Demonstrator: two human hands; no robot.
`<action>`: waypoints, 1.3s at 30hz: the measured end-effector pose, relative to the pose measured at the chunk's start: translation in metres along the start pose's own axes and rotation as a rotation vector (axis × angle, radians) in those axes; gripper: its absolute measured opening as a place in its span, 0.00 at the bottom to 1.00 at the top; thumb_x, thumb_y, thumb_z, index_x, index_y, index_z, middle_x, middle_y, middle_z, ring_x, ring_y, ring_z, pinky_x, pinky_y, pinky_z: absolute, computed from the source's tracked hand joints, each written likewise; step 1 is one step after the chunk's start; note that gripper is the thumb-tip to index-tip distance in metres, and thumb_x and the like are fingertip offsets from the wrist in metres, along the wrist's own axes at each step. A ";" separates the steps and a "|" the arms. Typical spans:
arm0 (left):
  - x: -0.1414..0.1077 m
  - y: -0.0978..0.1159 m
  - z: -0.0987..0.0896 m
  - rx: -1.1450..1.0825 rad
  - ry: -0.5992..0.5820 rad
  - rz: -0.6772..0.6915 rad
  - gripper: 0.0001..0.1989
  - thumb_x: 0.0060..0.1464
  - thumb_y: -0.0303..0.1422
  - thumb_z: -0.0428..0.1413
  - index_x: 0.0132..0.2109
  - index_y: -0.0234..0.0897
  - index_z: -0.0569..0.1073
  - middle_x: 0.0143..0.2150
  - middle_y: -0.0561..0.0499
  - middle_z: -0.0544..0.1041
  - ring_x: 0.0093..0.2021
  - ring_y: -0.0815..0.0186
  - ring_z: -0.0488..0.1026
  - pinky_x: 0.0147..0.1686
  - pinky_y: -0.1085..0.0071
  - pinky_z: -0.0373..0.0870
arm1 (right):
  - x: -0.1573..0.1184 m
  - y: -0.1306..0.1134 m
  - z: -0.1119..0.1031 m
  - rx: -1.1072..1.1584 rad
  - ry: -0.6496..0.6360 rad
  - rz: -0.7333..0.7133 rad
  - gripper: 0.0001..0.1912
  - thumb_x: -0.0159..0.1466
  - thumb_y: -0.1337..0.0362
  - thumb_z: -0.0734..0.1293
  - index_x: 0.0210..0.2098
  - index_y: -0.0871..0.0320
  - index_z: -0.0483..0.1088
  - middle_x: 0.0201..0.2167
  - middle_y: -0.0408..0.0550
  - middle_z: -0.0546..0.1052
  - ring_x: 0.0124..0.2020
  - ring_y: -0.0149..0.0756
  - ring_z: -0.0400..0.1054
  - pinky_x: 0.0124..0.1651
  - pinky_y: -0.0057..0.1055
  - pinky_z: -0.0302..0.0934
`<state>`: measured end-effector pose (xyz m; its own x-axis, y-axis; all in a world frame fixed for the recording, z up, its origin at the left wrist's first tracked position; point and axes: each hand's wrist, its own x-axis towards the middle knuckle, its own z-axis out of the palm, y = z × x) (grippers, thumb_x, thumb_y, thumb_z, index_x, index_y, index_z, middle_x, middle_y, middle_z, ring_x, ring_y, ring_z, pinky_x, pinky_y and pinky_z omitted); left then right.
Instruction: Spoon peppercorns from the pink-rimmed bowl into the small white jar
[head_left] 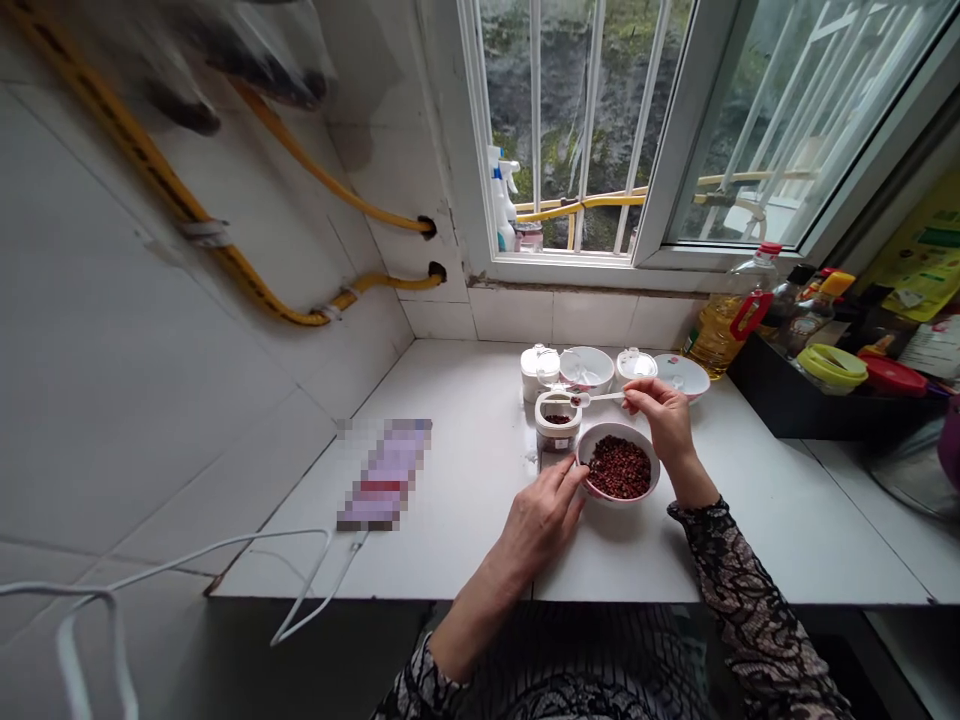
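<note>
Right of centre in the frame, the right hand's fingers (643,397) pinch a white spoon (600,398), its tip over an open jar (558,420); the left hand's fingers (574,473), close together, touch the rim of a bowl (619,497) of reddish berries (621,467); behind stand two lidded containers (540,378).

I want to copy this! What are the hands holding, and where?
The right hand pinches the spoon near the end of its handle. The left hand touches the bowl at its left rim; whether it grips can't be told.
</note>
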<state>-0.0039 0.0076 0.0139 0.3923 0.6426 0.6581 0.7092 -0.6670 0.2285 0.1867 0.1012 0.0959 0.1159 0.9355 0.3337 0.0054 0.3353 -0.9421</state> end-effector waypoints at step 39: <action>-0.002 0.001 -0.010 0.015 0.000 0.010 0.16 0.64 0.27 0.49 0.58 0.36 0.66 0.55 0.40 0.75 0.52 0.58 0.75 0.47 0.64 0.77 | -0.012 -0.008 -0.035 -0.201 -0.333 0.266 0.06 0.49 0.64 0.67 0.23 0.59 0.75 0.16 0.42 0.73 0.20 0.30 0.64 0.25 0.27 0.56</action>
<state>-0.0098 0.0018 0.0203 0.3994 0.6363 0.6600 0.7141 -0.6674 0.2113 0.2198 0.0832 0.0977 -0.1850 0.9818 0.0416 0.2148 0.0818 -0.9732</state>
